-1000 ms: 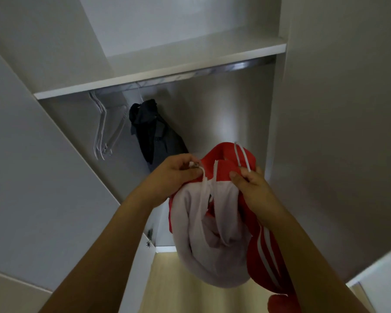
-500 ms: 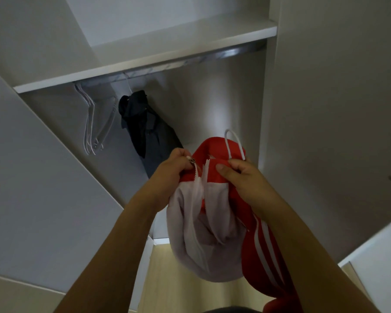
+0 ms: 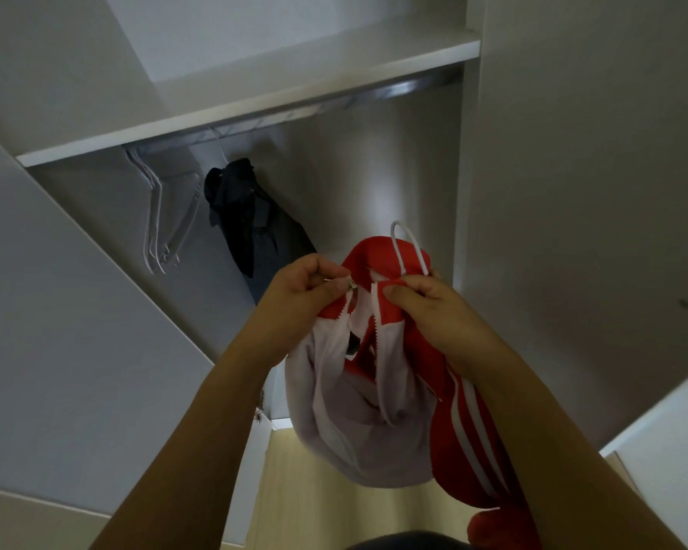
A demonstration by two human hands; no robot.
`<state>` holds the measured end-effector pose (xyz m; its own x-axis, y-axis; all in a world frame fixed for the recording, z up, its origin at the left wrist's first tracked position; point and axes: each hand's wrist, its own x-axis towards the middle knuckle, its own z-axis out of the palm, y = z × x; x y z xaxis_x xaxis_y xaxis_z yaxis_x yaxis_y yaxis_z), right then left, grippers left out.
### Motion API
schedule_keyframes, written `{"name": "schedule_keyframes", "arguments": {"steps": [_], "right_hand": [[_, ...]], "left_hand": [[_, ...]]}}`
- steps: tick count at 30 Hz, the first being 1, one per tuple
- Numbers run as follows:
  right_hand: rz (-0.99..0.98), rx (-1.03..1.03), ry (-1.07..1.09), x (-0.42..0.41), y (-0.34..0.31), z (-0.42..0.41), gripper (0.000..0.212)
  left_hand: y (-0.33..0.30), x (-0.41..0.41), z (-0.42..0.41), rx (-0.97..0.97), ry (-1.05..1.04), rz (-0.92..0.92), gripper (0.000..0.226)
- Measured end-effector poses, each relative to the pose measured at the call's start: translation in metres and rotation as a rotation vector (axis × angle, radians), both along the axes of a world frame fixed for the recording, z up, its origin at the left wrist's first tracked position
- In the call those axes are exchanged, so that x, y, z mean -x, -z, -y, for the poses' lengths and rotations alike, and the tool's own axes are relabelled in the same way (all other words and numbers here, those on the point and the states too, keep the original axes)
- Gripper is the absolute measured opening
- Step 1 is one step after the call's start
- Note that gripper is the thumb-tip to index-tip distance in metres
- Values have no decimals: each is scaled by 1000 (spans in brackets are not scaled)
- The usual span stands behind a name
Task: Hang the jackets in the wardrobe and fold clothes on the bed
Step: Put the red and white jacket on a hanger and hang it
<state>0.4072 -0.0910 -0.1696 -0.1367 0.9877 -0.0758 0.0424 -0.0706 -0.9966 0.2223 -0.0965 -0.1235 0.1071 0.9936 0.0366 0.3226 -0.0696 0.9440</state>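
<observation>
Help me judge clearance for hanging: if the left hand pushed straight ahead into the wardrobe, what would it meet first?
Probably the dark jacket hanging just beyond the left hand; depth is unclear.

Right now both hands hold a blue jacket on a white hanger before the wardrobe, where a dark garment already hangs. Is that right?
Not quite: the head view shows a red jacket, not blue. Both the left hand and right hand hold it on the white hanger; the dark garment hangs in the wardrobe.

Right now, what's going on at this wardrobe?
A person stands at the open wardrobe holding a red jacket on a white hanger. The left hand pinches the zipper pull; the right hand grips the collar. It isn't on the rail yet, where a dark jacket and empty hangers hang.
</observation>
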Motion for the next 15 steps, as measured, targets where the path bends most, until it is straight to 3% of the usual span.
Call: {"name": "schedule_keyframes", "arguments": {"steps": [5,15], "right_hand": [[14,20,-64,-3,-4,2,23],[55,2,-96,-5,-2,5,16]], "left_hand": [[-6,-3,1,0,62,1,6],[-6,-8,0,43,142,12,8]]}}
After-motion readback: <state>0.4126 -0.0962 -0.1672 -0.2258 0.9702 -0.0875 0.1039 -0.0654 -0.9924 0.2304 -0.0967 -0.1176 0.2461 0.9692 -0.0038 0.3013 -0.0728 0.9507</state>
